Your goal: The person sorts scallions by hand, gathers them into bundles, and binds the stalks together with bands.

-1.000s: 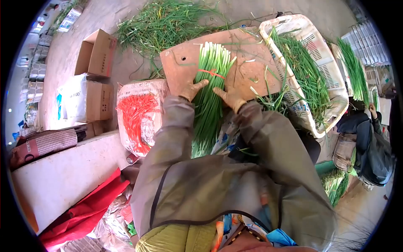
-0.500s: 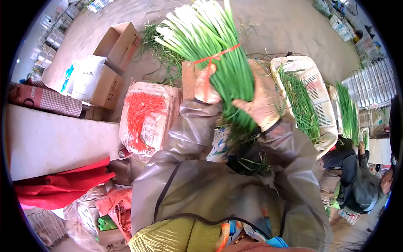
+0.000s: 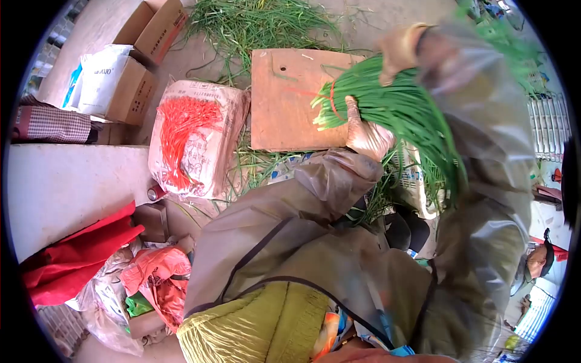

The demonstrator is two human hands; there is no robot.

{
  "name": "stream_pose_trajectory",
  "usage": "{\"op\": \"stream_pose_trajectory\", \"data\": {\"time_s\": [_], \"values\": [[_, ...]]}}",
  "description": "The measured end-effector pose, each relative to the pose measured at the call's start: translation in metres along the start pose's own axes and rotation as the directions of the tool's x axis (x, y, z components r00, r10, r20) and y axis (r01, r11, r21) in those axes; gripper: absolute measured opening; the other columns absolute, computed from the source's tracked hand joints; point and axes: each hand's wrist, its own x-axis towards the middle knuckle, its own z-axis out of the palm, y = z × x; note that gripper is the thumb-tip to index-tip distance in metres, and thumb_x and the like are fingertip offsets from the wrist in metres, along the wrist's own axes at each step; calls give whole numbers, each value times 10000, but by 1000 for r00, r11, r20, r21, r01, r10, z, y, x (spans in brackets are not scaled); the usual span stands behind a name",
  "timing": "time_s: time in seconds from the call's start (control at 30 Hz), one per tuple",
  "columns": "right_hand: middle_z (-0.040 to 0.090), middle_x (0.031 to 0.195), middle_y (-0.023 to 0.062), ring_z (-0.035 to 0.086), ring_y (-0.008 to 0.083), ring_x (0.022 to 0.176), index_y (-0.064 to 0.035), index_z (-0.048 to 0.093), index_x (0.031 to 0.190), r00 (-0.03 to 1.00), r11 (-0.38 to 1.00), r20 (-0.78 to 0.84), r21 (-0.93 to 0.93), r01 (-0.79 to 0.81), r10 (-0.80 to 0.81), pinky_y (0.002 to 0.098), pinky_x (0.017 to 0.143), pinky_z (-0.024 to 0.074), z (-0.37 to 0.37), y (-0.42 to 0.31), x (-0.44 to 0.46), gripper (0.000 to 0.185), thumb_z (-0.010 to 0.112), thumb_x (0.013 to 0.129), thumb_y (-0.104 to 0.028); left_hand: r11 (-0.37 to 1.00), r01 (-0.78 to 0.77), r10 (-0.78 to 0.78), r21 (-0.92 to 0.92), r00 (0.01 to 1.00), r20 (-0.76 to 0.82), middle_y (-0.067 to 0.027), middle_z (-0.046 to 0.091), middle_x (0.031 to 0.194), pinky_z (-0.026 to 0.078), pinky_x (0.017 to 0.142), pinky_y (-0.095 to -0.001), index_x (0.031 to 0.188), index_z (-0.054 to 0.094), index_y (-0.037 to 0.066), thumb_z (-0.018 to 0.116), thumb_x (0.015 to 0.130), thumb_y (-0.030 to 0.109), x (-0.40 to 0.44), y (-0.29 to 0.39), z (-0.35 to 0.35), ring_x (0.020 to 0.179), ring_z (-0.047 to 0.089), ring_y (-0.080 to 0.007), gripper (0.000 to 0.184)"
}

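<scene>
A bunch of green chives (image 3: 405,103) lies sideways over the right edge of a wooden board (image 3: 281,115). Its pale cut ends point left, and its leaves droop to the right. A red tie (image 3: 333,100) circles it near the cut ends. My left hand (image 3: 368,134) is closed around the bunch from below, with the thumb up against its near side. From above, my right hand (image 3: 399,53) bends its fingers down onto the leaves; the wrist and sleeve are blurred by motion.
Red ties (image 3: 187,130) lie on a wrapped package (image 3: 229,124) left of the board. Loose green leaves (image 3: 254,24) cover the floor beyond it. Cardboard boxes (image 3: 130,91) stand at upper left. A white crate (image 3: 416,175) is mostly hidden beneath the drooping leaves. Another person (image 3: 537,260) is at far right.
The bunch has swung from cut ends pointing away to cut ends pointing left, and come lower. My right hand has moved up onto its top. The camera view has shifted, uncovering the board.
</scene>
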Motion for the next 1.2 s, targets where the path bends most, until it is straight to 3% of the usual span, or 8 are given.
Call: {"op": "stream_pose_trajectory", "data": {"time_s": [0.27, 0.43, 0.53, 0.6, 0.77, 0.93, 1.13, 1.2], "values": [[648, 854, 131, 625, 271, 807, -45, 649, 950, 999, 941, -26, -338, 31, -43, 392, 720, 486, 21, -29, 14, 482, 733, 646, -410, 997, -8, 3, 77, 997, 71, -30, 570, 1087, 476, 814, -388, 1168, 498, 127, 516, 787, 577, 13, 24, -39, 938, 546, -216, 589], [623, 984, 158, 594, 324, 915, -105, 458, 1236, 893, 955, -446, 287, 77, 62, 393, 787, 467, 77, -6, -29, 625, 672, 711, -368, 970, 65, -62, 234, 998, -22, -126, 544, 1097, 444, 891, -421, 1193, 470, 60, 621, 767, 468, 11, 31, 3, 946, 543, -266, 609], [620, 977, 147, 597, 251, 875, -44, 454, 1222, 686, 567, -681, 680, 464, 256, 327, 789, 461, 157, -13, 3, 596, 651, 753, -355, 685, -21, 15, 728, 1000, 15, -93, 549, 1112, 454, 871, -410, 1218, 442, 57, 713, 725, 211, 10, 63, 35, 968, 553, -241, 583], [611, 997, 125, 576, 197, 879, -10, 527, 1124, 782, 315, -508, 856, 410, 361, 318, 781, 452, 188, -43, 23, 400, 616, 811, -243, -58, -317, 90, 947, 943, 321, -61, 592, 1023, 465, 841, -406, 1192, 448, 33, 729, 699, 171, 8, 82, 68, 880, 586, -249, 583], [565, 1126, 153, 530, 286, 1024, -19, 471, 1179, 822, -254, -500, 787, 562, 271, 346, 855, 420, 263, -160, 102, 532, 662, 772, -303, -991, 98, 105, 91, 991, 83, -178, 604, 1000, 453, 812, -351, 1168, 485, 90, 771, 551, 304, 20, 144, 71, 942, 588, -300, 712], [632, 959, 117, 586, 290, 895, -80, 610, 1034, 816, 361, -285, 789, 497, -503, 369, 805, 444, 270, -147, 48, 353, 581, 783, -327, -978, 7, 42, -207, 985, -166, -183, 602, 995, 443, 804, -389, 1209, 459, 116, 733, 606, 375, 13, 198, -9, 921, 583, -323, 711], [627, 827, 51, 573, 116, 703, -17, 609, 931, 802, -299, -511, 749, 592, 308, 244, 612, 473, 309, -19, 14, 170, 542, 878, -163, -948, 87, 139, -307, 979, -152, -181, 603, 986, 448, 806, -393, 1280, 390, 141, 677, 686, 460, -43, 239, 13, 917, 588, -317, 733], [626, 802, 58, 564, 128, 642, 9, 572, 1014, 683, 303, -492, 871, 388, 540, 228, 574, 453, 327, 7, 34, 269, 511, 894, -223, -951, 76, 104, -299, 991, -80, -196, 598, 1009, 442, 819, -403, 1265, 405, 112, 737, 651, 384, -70, 281, 31, 931, 585, -328, 749]]}}
